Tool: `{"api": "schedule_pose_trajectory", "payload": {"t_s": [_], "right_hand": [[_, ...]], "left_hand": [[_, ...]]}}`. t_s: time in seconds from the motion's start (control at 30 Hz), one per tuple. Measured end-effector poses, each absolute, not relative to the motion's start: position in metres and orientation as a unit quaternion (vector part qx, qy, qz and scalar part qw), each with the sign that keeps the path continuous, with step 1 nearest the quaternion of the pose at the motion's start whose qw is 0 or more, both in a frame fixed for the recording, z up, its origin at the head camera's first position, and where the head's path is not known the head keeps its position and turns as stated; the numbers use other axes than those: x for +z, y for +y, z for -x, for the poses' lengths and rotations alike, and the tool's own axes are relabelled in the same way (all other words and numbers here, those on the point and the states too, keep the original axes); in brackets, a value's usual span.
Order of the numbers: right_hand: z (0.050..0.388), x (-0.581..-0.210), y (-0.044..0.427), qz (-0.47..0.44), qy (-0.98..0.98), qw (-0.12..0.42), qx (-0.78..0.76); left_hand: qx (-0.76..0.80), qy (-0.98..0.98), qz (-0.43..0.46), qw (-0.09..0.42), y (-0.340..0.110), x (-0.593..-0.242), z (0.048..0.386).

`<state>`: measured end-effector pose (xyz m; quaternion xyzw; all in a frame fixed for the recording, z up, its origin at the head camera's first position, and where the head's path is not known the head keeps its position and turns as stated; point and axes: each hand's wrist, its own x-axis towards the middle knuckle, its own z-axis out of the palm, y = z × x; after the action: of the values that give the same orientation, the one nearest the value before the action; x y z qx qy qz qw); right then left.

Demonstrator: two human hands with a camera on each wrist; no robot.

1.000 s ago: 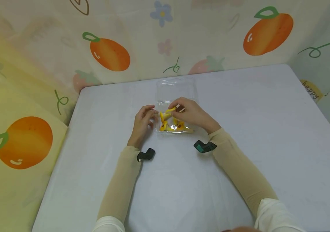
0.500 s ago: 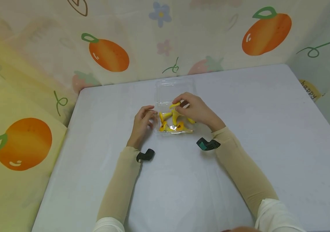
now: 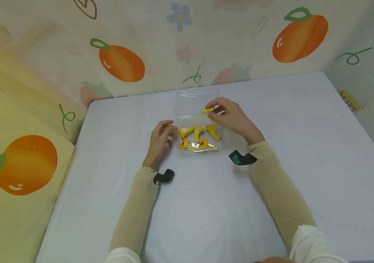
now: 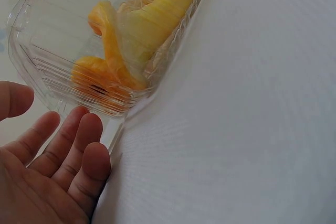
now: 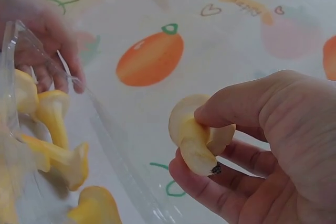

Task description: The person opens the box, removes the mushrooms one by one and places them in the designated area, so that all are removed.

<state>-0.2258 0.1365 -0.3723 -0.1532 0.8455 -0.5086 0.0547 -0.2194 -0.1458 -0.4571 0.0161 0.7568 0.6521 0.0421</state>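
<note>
Between the thumb and fingers of my right hand [image 3: 236, 117] is a yellow mushroom [image 5: 197, 140], its curved stem ending in a dark tip. That hand is above the hinge side of a clear plastic clamshell box [image 3: 177, 150]. Several more yellow mushrooms [image 3: 213, 131] lie in the box, two of them showing orange caps with dark centres. My left hand [image 3: 159, 140] is at the box's left side with fingers loosely bent. In the left wrist view its fingertips [image 4: 90, 124] are at the box wall; whether they touch it I cannot tell.
The box's clear lid [image 3: 190, 102] lies folded back toward the far edge of the white-covered table [image 3: 200, 208]. Behind the table hangs a printed curtain [image 3: 160, 44] with orange fruit. A black wrist camera [image 3: 243, 158] is on each forearm.
My right hand has lifted the mushroom out from among the others and moved it up and right toward the lid. More of the mushrooms in the box now show. The left hand has barely moved.
</note>
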Motion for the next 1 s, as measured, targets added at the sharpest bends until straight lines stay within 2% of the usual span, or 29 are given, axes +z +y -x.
{"api": "schedule_pose_trajectory", "payload": {"t_s": [1.0], "right_hand": [[0.232, -0.368, 0.168, 0.099, 0.856, 0.026, -0.506]], "left_hand": [[0.655, 0.755, -0.021, 0.022, -0.150, -0.464, 0.219]]}}
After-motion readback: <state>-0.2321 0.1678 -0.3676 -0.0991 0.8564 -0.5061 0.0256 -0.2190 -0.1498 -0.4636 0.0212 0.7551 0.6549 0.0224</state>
